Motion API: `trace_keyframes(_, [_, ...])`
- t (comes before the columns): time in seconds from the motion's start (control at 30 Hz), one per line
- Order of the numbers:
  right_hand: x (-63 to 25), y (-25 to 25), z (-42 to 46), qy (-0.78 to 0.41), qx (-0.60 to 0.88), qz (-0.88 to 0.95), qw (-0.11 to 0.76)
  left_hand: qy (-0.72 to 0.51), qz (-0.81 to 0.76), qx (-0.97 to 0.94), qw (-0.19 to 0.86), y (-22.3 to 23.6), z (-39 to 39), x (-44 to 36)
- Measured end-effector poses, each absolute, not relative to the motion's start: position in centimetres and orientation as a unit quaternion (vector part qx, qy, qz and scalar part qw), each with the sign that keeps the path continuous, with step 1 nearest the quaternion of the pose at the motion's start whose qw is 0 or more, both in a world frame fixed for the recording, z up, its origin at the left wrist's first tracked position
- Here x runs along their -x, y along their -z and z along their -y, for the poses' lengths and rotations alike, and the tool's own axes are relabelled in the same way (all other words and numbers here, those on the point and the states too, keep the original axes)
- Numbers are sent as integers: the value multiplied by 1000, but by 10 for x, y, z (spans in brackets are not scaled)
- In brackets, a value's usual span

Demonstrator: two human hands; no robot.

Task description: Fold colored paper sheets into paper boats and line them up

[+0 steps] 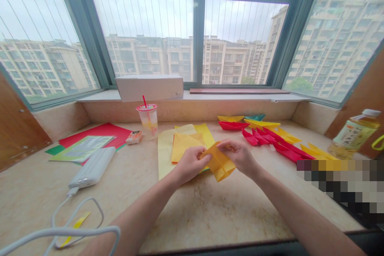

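Note:
A partly folded piece of yellow paper [221,165] is held up between my two hands, over the middle of the stone counter. My left hand [192,163] pinches its left edge with thumb and fingers. At its upper right, my right hand [238,155] grips it with curled fingers. Just behind lie yellow sheets [165,150], with an orange-yellow folded paper [183,146] on top. To the right sit several folded paper boats: a red boat [233,125], a yellow boat [262,123] and a green boat [255,117] among them.
On the left are red paper [99,131], a white power bank [93,168] with a looping cable [75,230], and a small box [134,137]. A lidded cup with a straw [149,122] stands at the back. A drink bottle [355,134] is at far right; a white box [150,88] rests on the sill.

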State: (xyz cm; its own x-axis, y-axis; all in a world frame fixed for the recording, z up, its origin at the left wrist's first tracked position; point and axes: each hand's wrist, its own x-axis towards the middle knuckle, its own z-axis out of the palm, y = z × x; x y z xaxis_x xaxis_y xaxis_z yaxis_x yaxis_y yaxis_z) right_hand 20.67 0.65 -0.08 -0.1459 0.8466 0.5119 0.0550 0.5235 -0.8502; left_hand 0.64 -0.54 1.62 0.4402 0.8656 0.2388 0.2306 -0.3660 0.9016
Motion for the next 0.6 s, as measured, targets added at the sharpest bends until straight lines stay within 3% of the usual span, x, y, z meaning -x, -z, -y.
trace_keyframes(0.13, [-207,-6,2,-299,325,744,502,-371,-389,-740,405,-13,4,-7])
trace_keyframes(0.3, [-214,-16,9,-220,355,809,413,-470,-414,-660,415,-13,-4,-5])
trace_keyframes(0.6, [-216,-9,1,-170,353,818,422,-500,-416,-600,465,-18,-3,-6])
